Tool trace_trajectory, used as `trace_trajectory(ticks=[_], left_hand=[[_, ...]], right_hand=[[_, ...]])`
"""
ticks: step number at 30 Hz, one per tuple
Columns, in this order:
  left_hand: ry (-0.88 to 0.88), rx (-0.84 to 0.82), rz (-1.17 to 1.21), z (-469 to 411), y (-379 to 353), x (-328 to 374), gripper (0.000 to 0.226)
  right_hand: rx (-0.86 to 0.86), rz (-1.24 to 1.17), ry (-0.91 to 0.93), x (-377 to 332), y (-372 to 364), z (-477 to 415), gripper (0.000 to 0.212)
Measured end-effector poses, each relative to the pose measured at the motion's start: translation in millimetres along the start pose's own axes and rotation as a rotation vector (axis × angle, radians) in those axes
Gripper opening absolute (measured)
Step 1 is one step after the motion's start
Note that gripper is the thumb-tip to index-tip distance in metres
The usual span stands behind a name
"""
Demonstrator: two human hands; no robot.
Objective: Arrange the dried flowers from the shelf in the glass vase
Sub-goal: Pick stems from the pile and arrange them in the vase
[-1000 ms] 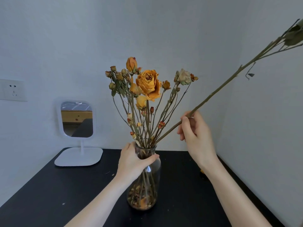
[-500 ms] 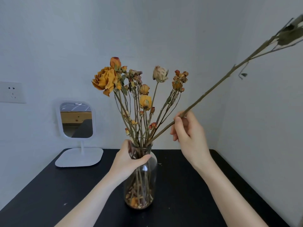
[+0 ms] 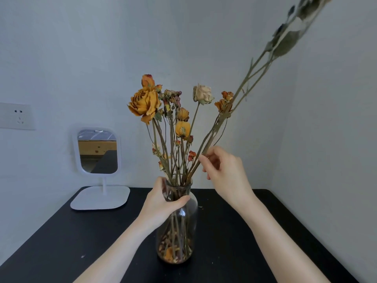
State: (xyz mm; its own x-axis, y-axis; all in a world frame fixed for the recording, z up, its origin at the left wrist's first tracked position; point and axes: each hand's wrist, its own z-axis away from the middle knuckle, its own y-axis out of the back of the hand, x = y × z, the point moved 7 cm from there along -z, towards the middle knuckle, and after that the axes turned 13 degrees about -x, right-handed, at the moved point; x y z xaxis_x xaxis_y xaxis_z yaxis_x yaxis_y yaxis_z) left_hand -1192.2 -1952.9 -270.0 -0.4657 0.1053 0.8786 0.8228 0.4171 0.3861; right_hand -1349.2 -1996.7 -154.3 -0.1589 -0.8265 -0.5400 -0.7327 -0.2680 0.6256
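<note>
Left grip (image 3: 163,203) wrapping neck of glass vase (image 3: 183,231), which is standing mid-counter (image 3: 61,242). Right grip (image 3: 226,174) pinching long stem (image 3: 251,61), which is leaning far right out of vase mouth. Risks: lean tipping vase if released; brittle stem snapping under pinch; dried flowers (image 3: 146,103) shedding petals.

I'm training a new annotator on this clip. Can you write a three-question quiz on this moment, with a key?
1. True or false: the left hand grips the neck of the glass vase.
2. What does the right hand pinch? A) a long stem B) scissors C) a ribbon
3. Fill in: the glass vase stands on a black ____.
Key: 1 true; 2 A; 3 table.
</note>
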Motion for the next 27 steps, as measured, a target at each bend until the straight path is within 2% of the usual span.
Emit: trace_trajectory(ticks=[10, 14, 18, 27], left_hand=[[-0.004, -0.004, -0.010, -1, -1, -1, 0.052], [0.011, -0.010, 0.011, -2, 1, -4, 0.052], [0.019, -0.009, 0.016, -1, 1, -5, 0.050], [0.009, -0.016, 0.034, 0, 1, -3, 0.052]], right_hand=[[-0.100, -0.027, -0.139, 6, -16, -16, 0.012], [0.013, -0.182, -0.083, -2, -1, -17, 0.004], [0.084, -0.277, -0.042, -11, 12, -24, 0.009], [-0.096, -0.130, -0.183, -4, -5, -32, 0.021]])
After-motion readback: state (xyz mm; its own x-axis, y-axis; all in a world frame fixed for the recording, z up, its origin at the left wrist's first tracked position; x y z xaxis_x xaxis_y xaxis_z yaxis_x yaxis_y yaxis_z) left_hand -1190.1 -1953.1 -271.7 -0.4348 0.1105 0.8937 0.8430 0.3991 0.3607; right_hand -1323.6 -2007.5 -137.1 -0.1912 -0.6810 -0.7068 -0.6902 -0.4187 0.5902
